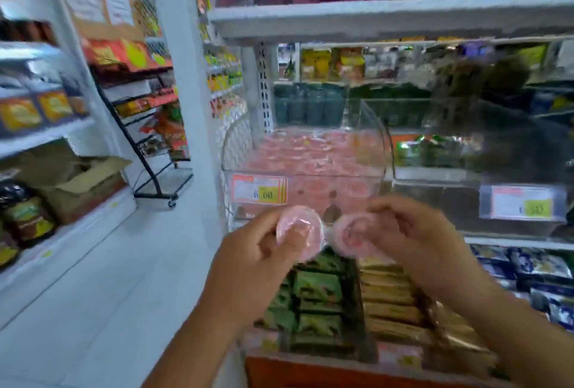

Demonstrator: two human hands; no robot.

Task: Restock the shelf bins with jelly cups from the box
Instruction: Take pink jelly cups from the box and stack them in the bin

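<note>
Two pink jelly cups are counted in hand, one per hand. The left cup is pinched by the left hand, fingers curled round its rim and one fingertip laid across the round face. The right cup is gripped the same way by the right hand. Both cups are held side by side, almost touching, just in front of and below the front wall of a clear bin. Each cup's round face is turned toward the camera, so the short axis runs roughly along the line of sight; lid or base cannot be told through the blur. The bin is already filled with a pile of pink cups, too smeared to be counted. A second clear bin is set just to its right, walls touching or nearly so. Two price tags are seen, one price tag on the first bin and a second tag on the other. Headroom over the bin is capped by a shelf board, with an open gap left between. Below the hands, green packs and tan packs are stacked in two rows. One open cardboard box is parked on the low shelf at far left, well apart, across bare floor and near one wire rack.
</note>
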